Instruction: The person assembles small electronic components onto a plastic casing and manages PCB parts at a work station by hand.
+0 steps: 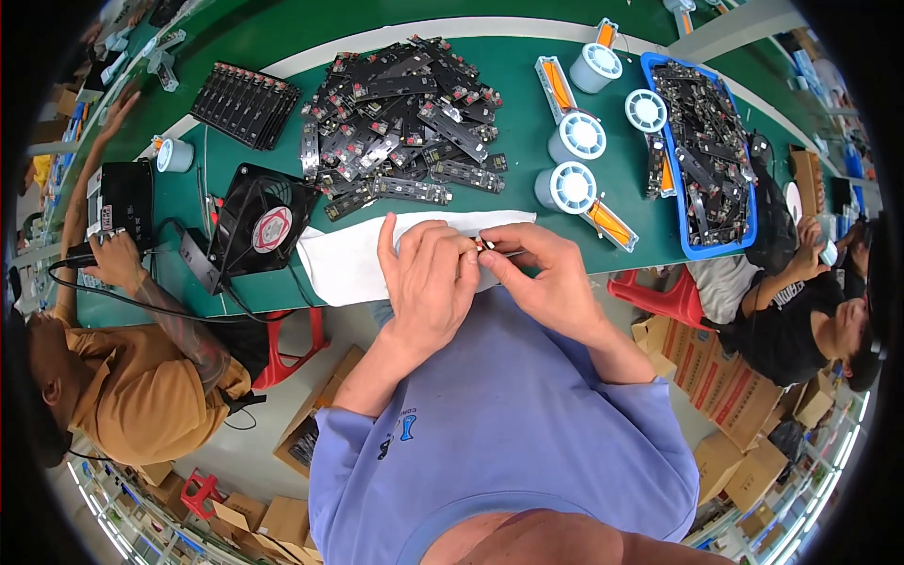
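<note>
My left hand point(428, 273) and right hand point(546, 278) are drawn close together, thumbs and fingertips pinched narrow on a small part point(485, 245) with a touch of red and white showing. It sits between my fingers, over the near side of the white cloth point(348, 259), in front of my chest; my fingers hide most of it, so I cannot tell its full shape.

The likeliest trouble is a slip: so little of it is gripped that uneven pressure from one thumb could flick it away. Because I hold it near the table point(518, 122) edge, it could drop past the cloth to the floor point(363, 325), where something this small would be hard to find. Squeezing too hard could bend or crack it.

The cloth lies rumpled, and a snagged sleeve or wrist could drag it. Beyond it, the heaped black boards point(405, 122) lie loosely across one another, so a knock could slide some down. The black fan point(259, 221) stands beside the cloth; if it is running, which I cannot tell, its draught could lift the cloth's edge.
</note>
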`<state>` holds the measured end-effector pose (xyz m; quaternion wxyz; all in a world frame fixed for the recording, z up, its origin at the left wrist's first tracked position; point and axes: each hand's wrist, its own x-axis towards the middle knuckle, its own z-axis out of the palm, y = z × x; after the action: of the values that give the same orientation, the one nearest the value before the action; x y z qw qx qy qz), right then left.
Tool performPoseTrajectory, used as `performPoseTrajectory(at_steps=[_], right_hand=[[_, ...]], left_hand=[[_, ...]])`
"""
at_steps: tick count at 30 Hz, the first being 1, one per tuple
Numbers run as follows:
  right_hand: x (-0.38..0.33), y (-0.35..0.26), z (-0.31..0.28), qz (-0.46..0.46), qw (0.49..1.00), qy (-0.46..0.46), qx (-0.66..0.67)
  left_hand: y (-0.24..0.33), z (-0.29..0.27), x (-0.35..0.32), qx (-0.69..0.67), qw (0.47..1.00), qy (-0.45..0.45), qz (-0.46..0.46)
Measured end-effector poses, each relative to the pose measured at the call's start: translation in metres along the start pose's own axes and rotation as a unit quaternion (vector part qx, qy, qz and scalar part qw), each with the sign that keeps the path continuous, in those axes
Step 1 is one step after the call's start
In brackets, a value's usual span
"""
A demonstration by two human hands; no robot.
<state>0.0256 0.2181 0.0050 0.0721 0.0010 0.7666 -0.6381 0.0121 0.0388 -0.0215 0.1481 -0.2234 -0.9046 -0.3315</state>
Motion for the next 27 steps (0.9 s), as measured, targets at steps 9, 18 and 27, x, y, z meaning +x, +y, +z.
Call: performPoseTrajectory(at_steps=[9, 18, 27], right_hand=[[-0.001, 0.007, 0.000, 0.035, 0.999, 0.016, 0.017], [0.002, 0.008, -0.004, 0.049, 0.998, 0.012, 0.037], [-0.003, 0.007, -0.002, 0.044, 0.998, 0.014, 0.039]], left_hand=[[-0.005, 0.009, -0.010, 0.082, 0.990, 0.057, 0.101], [-0.002, 0.003, -0.011, 0.104, 0.986, 0.060, 0.117], [0.000, -0.004, -0.017, 0.146, 0.978, 0.038, 0.143]])
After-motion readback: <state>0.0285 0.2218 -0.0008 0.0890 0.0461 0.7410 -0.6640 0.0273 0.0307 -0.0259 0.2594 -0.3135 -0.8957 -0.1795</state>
